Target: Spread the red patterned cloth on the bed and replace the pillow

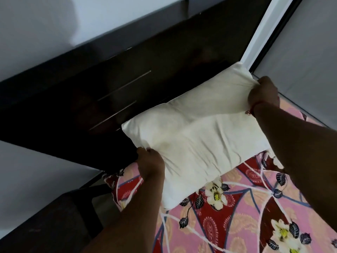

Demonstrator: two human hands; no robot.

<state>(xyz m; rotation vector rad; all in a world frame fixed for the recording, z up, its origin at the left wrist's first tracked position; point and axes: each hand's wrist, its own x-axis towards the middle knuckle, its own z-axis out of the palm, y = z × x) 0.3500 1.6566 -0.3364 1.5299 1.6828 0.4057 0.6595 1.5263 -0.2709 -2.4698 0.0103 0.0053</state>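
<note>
Fingers of my left hand (pixel 150 162) pinch the pillow (pixel 197 132) at its near-left edge; my right hand (pixel 262 95) has its grip bunched on the far-right end. Both arms reach forward. I see the pillow at the bed's head edge, against the dark headboard (pixel 109 92), over the red patterned cloth (pixel 237 216).

The pillow (pixel 197 136) covers the cloth (pixel 237 216) along the bed's head edge, and the cloth runs off the picture's bottom and right edges. The fingertips of the left hand (pixel 150 165) and the right hand (pixel 262 94) are buried in bunched pillow fabric. Both forearms hide more cloth. The dark headboard (pixel 109 92) is cut by the left edge.
</note>
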